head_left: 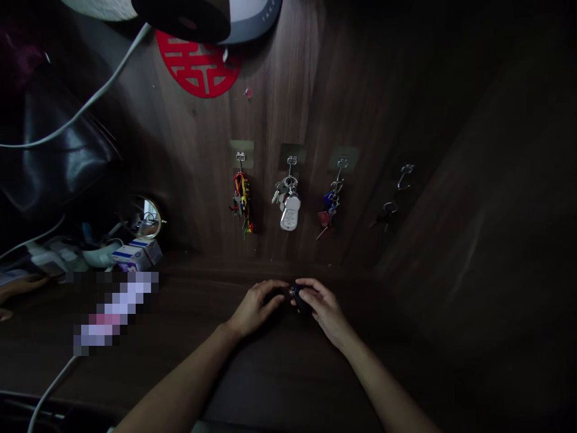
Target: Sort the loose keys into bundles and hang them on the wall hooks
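Observation:
My right hand point(322, 307) is closed round a small black object, seemingly a key fob point(302, 302), with a shiny bit at its upper end. It is held low over the dark wooden surface point(265, 385). Beside it, my left hand point(256, 307) has its thumb and fingers apart, their tips just short of the fob. On the wall above hang a key bunch with coloured cords point(242, 201), keys with a white remote point(291, 213), and keys with blue and red tags point(330, 207). Further right is a bare hook point(406, 177).
Dark keys on a ring point(388, 210) hang below the bare hook. To the left are a round mirror point(146, 218), small boxes point(136, 255), a black bag point(58, 144) and white cables point(97, 96). Another hand point(22, 288) shows at the left edge. A red paper-cut point(202, 72) is above.

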The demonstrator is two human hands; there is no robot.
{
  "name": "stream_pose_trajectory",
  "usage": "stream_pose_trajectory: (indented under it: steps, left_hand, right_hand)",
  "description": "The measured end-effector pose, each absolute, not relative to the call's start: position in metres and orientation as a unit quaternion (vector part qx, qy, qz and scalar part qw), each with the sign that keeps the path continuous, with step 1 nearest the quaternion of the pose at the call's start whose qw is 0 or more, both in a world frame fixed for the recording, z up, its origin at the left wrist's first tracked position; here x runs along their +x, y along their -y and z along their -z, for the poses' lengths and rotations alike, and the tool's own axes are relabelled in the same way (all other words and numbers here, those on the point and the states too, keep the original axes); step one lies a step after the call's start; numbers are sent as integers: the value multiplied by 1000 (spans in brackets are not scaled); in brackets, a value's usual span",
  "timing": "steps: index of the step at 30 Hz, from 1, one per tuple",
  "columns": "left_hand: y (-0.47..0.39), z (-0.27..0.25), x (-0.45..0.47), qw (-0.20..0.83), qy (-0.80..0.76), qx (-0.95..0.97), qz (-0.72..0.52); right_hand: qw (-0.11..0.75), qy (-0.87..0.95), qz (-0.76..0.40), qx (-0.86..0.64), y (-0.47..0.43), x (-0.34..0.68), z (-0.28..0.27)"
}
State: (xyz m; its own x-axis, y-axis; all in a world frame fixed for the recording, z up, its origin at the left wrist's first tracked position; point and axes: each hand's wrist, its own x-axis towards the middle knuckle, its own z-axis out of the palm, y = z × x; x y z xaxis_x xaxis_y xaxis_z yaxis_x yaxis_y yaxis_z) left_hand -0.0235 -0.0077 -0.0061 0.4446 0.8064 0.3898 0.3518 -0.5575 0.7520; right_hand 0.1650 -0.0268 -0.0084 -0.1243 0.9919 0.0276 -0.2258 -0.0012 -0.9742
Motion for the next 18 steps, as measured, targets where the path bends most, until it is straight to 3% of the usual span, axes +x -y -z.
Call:
stream_pose_trajectory:
  steps: [13,18]
  left_hand:
    - [3,10,-23,289,-365,779,-420]
    - [0,10,-20,337,-377,720,-475]
  right_hand:
    - [457,514,-615,-386,29,163,10]
    - [434,562,-591,-383,28,161,10]
